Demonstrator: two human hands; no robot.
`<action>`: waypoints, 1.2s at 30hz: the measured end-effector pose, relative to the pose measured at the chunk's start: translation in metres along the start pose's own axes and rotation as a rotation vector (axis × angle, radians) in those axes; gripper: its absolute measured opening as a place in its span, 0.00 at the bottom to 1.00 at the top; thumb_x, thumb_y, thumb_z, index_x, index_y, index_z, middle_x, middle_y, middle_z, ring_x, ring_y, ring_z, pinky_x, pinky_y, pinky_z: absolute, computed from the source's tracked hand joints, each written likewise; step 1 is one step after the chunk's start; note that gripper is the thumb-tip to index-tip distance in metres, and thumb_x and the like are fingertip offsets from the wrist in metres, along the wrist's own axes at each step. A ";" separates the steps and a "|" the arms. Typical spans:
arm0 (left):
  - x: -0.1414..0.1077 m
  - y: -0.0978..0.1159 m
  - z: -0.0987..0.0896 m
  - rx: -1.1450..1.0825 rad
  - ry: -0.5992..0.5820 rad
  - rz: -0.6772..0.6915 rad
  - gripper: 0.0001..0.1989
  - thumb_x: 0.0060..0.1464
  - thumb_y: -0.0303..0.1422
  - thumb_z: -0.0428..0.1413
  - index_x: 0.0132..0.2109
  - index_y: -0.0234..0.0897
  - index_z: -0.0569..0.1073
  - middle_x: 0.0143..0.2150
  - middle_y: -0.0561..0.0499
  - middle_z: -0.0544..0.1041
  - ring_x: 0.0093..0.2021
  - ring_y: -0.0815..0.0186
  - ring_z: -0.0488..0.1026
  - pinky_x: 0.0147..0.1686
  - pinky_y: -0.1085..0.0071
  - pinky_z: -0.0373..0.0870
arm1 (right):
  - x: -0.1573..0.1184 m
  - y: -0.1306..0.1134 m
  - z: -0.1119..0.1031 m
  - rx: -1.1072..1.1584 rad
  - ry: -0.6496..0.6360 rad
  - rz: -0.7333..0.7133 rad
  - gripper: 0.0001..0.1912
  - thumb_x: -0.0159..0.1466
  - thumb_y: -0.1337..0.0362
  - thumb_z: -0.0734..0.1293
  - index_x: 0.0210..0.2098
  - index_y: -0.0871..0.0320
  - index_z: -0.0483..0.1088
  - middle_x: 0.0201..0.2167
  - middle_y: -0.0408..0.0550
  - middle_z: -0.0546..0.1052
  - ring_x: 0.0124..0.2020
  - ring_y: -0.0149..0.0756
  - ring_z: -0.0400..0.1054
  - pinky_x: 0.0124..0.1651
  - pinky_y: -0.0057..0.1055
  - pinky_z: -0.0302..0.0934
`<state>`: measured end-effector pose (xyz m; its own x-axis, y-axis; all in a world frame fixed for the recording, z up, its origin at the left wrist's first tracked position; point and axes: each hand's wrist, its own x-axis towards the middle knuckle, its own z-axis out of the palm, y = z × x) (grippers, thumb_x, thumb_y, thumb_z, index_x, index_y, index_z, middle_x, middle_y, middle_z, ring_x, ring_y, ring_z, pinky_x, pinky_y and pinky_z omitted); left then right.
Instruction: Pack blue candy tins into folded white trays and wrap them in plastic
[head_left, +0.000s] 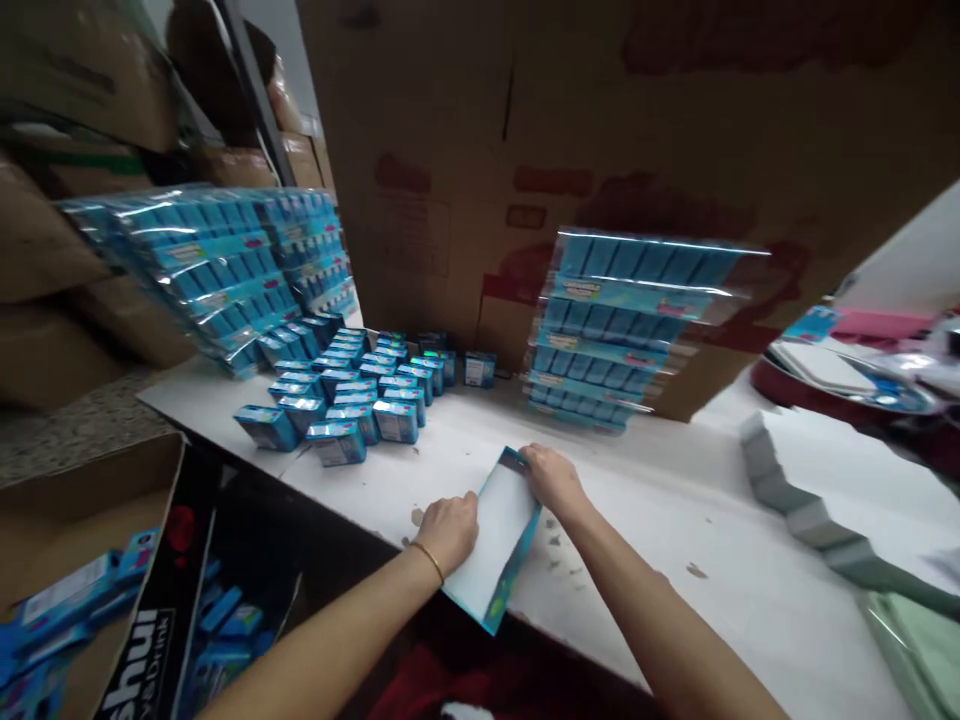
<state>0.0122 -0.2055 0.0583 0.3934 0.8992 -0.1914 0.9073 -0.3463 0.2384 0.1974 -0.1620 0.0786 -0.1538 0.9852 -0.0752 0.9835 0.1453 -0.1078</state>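
An open, shallow blue tray box point(491, 545) with a white inside lies at the front edge of the white table. My left hand point(450, 530), with a thin bracelet at the wrist, grips its left side, fingers curled over the wall. At the far right corner, my right hand point(551, 478) pinches the tray's rim. Nothing is seen inside the tray. Beyond my left hand, several small blue boxes point(395, 422) stand in rows on the table.
Wrapped stacks of blue packs stand at the left point(225, 270) and at the back right point(600, 330). White folded pieces point(847, 480) lie on the right. Cartons with blue boxes point(75, 590) sit below left. A large cardboard box point(450, 130) is behind.
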 end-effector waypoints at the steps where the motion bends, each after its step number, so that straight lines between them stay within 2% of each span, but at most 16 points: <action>1: -0.002 -0.008 0.000 -0.012 0.003 -0.033 0.12 0.53 0.27 0.42 0.44 0.33 0.64 0.32 0.41 0.74 0.35 0.53 0.73 0.32 0.59 0.68 | 0.013 -0.006 -0.001 -0.005 -0.017 -0.040 0.10 0.59 0.71 0.58 0.38 0.57 0.67 0.37 0.51 0.72 0.40 0.38 0.66 0.38 0.31 0.58; 3: -0.007 -0.026 0.002 -0.094 0.037 -0.063 0.15 0.54 0.33 0.45 0.48 0.34 0.62 0.35 0.42 0.74 0.36 0.56 0.73 0.34 0.61 0.68 | 0.039 -0.022 0.000 0.002 -0.029 -0.097 0.12 0.58 0.65 0.62 0.42 0.57 0.67 0.40 0.51 0.72 0.42 0.39 0.65 0.42 0.33 0.58; 5: -0.013 -0.050 0.003 -0.284 0.199 -0.082 0.19 0.54 0.39 0.46 0.51 0.36 0.60 0.39 0.44 0.72 0.38 0.61 0.72 0.38 0.65 0.68 | 0.063 -0.043 0.003 0.080 0.048 -0.197 0.22 0.57 0.59 0.64 0.50 0.58 0.62 0.48 0.54 0.67 0.49 0.41 0.61 0.49 0.35 0.55; 7: -0.022 -0.084 0.000 -0.469 0.553 -0.156 0.21 0.54 0.41 0.47 0.52 0.36 0.58 0.43 0.44 0.69 0.42 0.63 0.69 0.42 0.66 0.67 | 0.081 -0.067 0.007 0.261 0.183 -0.310 0.32 0.56 0.54 0.64 0.56 0.60 0.54 0.54 0.56 0.61 0.54 0.42 0.55 0.53 0.38 0.52; 9: -0.030 -0.126 -0.006 -0.518 0.942 -0.277 0.26 0.49 0.40 0.53 0.53 0.35 0.57 0.48 0.41 0.64 0.49 0.59 0.64 0.49 0.61 0.62 | 0.092 -0.094 0.012 0.489 0.324 -0.362 0.36 0.53 0.51 0.65 0.56 0.60 0.52 0.54 0.57 0.61 0.54 0.43 0.54 0.54 0.40 0.52; 10: -0.032 -0.149 -0.009 -0.516 1.079 -0.322 0.31 0.46 0.40 0.56 0.54 0.34 0.55 0.51 0.40 0.62 0.53 0.57 0.60 0.53 0.58 0.58 | 0.094 -0.108 0.015 0.585 0.378 -0.362 0.35 0.54 0.51 0.65 0.55 0.59 0.53 0.52 0.56 0.62 0.53 0.43 0.55 0.53 0.40 0.53; 11: -0.034 -0.172 -0.013 -0.542 1.134 -0.335 0.36 0.42 0.39 0.59 0.56 0.34 0.53 0.54 0.39 0.59 0.56 0.55 0.57 0.55 0.56 0.54 | 0.094 -0.123 0.019 0.667 0.420 -0.360 0.31 0.55 0.51 0.65 0.53 0.59 0.55 0.50 0.55 0.64 0.52 0.41 0.57 0.52 0.40 0.54; 13: -0.031 -0.214 -0.020 -0.690 1.029 -0.271 0.43 0.39 0.39 0.61 0.59 0.36 0.48 0.57 0.38 0.56 0.58 0.54 0.55 0.56 0.54 0.53 | 0.088 -0.150 0.028 0.785 0.479 -0.349 0.24 0.57 0.54 0.63 0.50 0.57 0.58 0.46 0.53 0.65 0.49 0.39 0.59 0.52 0.39 0.55; 15: -0.022 -0.245 -0.025 -0.861 0.804 -0.180 0.46 0.39 0.38 0.61 0.60 0.38 0.44 0.58 0.38 0.57 0.58 0.54 0.56 0.55 0.54 0.54 | 0.085 -0.171 0.038 0.878 0.542 -0.258 0.20 0.59 0.57 0.61 0.49 0.57 0.57 0.46 0.52 0.64 0.49 0.38 0.58 0.52 0.40 0.54; 18: -0.005 -0.269 -0.029 -0.994 0.578 -0.120 0.49 0.37 0.36 0.63 0.61 0.38 0.44 0.58 0.37 0.58 0.58 0.52 0.55 0.55 0.53 0.53 | 0.096 -0.180 0.051 0.986 0.582 -0.043 0.25 0.59 0.54 0.60 0.52 0.57 0.53 0.51 0.54 0.60 0.54 0.41 0.53 0.55 0.44 0.50; 20: 0.005 -0.273 -0.031 -1.092 0.531 -0.067 0.50 0.36 0.35 0.64 0.61 0.39 0.43 0.59 0.37 0.56 0.59 0.52 0.53 0.55 0.53 0.54 | 0.114 -0.173 0.056 1.004 0.479 -0.040 0.35 0.55 0.52 0.64 0.56 0.57 0.48 0.55 0.55 0.55 0.57 0.43 0.49 0.57 0.45 0.47; 23: 0.010 -0.270 -0.031 -1.261 0.512 -0.012 0.49 0.37 0.33 0.63 0.62 0.41 0.43 0.61 0.37 0.53 0.59 0.52 0.53 0.54 0.55 0.57 | 0.141 -0.159 0.059 0.988 0.287 -0.175 0.47 0.47 0.52 0.70 0.58 0.56 0.42 0.56 0.55 0.53 0.57 0.44 0.49 0.57 0.44 0.47; 26: 0.009 -0.265 -0.030 -1.345 0.492 -0.060 0.49 0.36 0.32 0.63 0.62 0.41 0.44 0.60 0.38 0.55 0.57 0.51 0.57 0.52 0.55 0.60 | 0.149 -0.157 0.061 0.950 0.235 -0.245 0.46 0.45 0.55 0.71 0.57 0.55 0.44 0.53 0.53 0.56 0.55 0.43 0.52 0.56 0.42 0.49; 29: 0.007 -0.261 -0.028 -1.322 0.528 -0.111 0.47 0.36 0.33 0.63 0.61 0.40 0.47 0.59 0.39 0.57 0.56 0.52 0.59 0.52 0.56 0.61 | 0.143 -0.163 0.060 0.870 0.217 -0.281 0.42 0.46 0.57 0.70 0.55 0.56 0.47 0.49 0.52 0.58 0.51 0.43 0.56 0.53 0.41 0.53; 33: 0.006 -0.261 -0.026 -1.250 0.567 -0.164 0.43 0.35 0.34 0.64 0.58 0.39 0.52 0.55 0.40 0.61 0.52 0.54 0.64 0.50 0.57 0.62 | 0.138 -0.169 0.043 0.682 0.141 -0.387 0.47 0.45 0.56 0.70 0.58 0.56 0.43 0.54 0.54 0.54 0.55 0.45 0.50 0.55 0.42 0.50; 36: 0.007 -0.263 -0.024 -1.259 0.526 -0.180 0.41 0.35 0.34 0.63 0.56 0.39 0.53 0.53 0.42 0.64 0.47 0.56 0.69 0.48 0.56 0.65 | 0.142 -0.177 0.030 0.531 0.014 -0.373 0.51 0.45 0.55 0.70 0.61 0.55 0.40 0.56 0.55 0.52 0.56 0.47 0.49 0.54 0.43 0.52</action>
<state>-0.2269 -0.1016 0.0170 -0.0722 0.9974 0.0015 0.0829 0.0045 0.9965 -0.0010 -0.0504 0.0572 -0.4709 0.8791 0.0744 0.6827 0.4165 -0.6003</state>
